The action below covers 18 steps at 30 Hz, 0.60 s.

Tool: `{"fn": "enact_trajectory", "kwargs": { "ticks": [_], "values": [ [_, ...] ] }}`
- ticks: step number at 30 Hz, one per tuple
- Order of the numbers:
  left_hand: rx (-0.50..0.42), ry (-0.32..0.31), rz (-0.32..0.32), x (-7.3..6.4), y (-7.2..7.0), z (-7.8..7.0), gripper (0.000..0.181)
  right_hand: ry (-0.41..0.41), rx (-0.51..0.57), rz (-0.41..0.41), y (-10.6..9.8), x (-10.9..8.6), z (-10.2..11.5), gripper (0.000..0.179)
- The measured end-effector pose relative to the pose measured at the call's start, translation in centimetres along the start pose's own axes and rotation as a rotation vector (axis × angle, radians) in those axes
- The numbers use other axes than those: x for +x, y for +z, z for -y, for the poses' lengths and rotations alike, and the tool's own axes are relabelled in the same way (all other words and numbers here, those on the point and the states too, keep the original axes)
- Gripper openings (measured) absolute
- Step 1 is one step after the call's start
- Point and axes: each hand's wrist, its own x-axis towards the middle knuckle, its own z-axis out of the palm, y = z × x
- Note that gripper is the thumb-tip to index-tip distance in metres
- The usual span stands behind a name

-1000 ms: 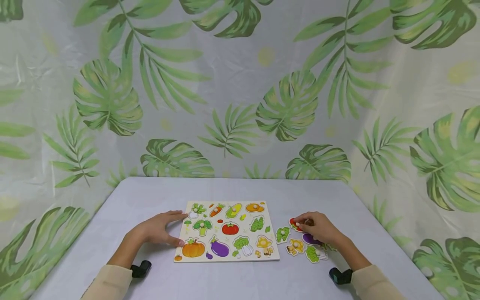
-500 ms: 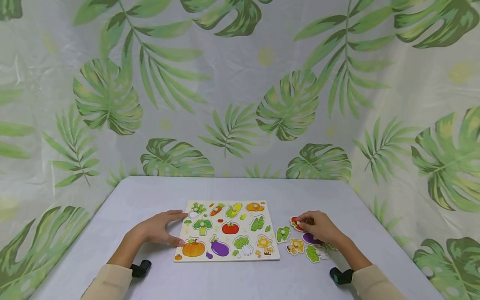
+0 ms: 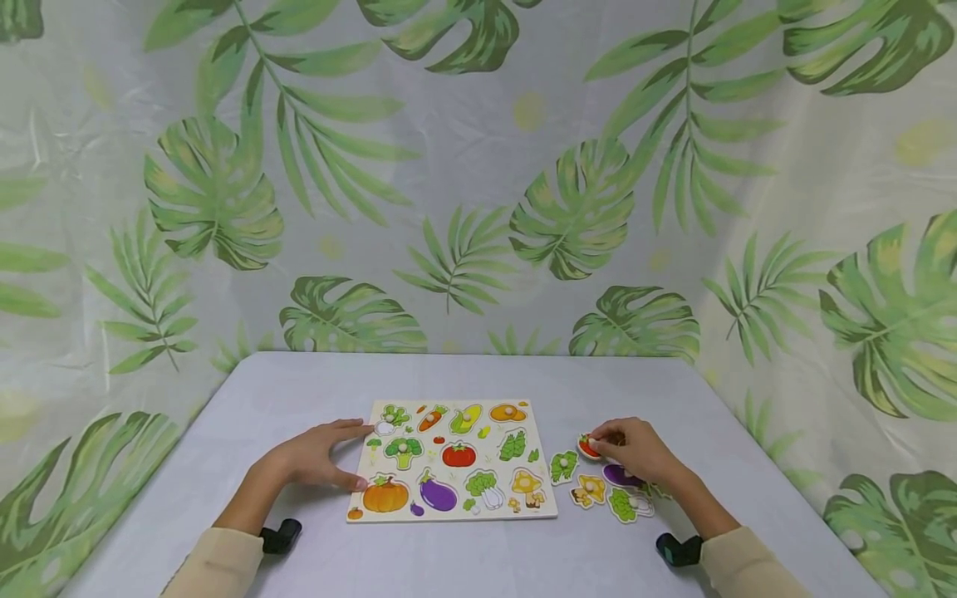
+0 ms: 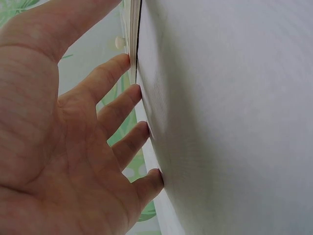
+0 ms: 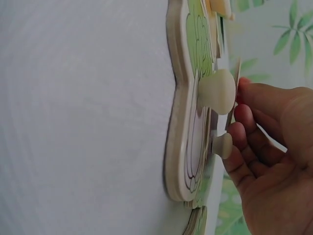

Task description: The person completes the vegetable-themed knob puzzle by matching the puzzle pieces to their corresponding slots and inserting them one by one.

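Note:
In the head view a vegetable puzzle board (image 3: 478, 490) lies flat on the table. My left hand (image 3: 317, 455) spreads thumb and fingers along its left edge; in the left wrist view the fingertips (image 4: 123, 62) touch the board's side and the tabletop. My right hand (image 3: 634, 448) pinches a red tomato puzzle piece (image 3: 586, 448) beside the board's right side. That piece shows edge-on and tilted in the right wrist view. Below it lie loose knobbed pieces: pea pods (image 3: 564, 468), mushrooms (image 3: 589, 491), an eggplant (image 3: 619, 477) and a bok choy (image 3: 623, 505). The hand partly covers the eggplant.
Knobbed carrot (image 3: 432, 420), corn (image 3: 467, 419), potato (image 3: 508, 414) and broccoli (image 3: 404, 450) pieces sit in the board. Its printed tomato (image 3: 459, 455) and pumpkin (image 3: 385, 497) carry no knob. A leaf-patterned curtain (image 3: 478, 183) hangs behind the white table (image 3: 478, 565).
The tomato piece in my right hand's fingers has shifted and tilted slightly over the last second. My left hand and the board have stayed in place.

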Motion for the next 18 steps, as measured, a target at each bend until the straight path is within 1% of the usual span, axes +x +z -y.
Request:
{"fn": "enact_trajectory", "kwargs": {
  "ticks": [4,7,13,18],
  "values": [
    [-0.006,0.000,0.004,0.0,0.0,0.0,0.096,0.009,0.010,-0.025,0.2,0.2,0.1,0.017],
    [-0.006,0.002,0.003,0.0,0.0,0.1,0.096,-0.001,0.006,-0.040,0.4,0.4,0.3,0.018],
    [-0.008,0.003,0.000,-0.1,-0.1,-0.1,0.096,-0.005,0.016,-0.054,0.9,0.8,1.6,0.018],
    [-0.012,0.000,-0.001,-0.2,-0.1,-0.3,0.096,-0.032,0.029,-0.056,1.1,1.1,3.0,0.018]
  ]
}}
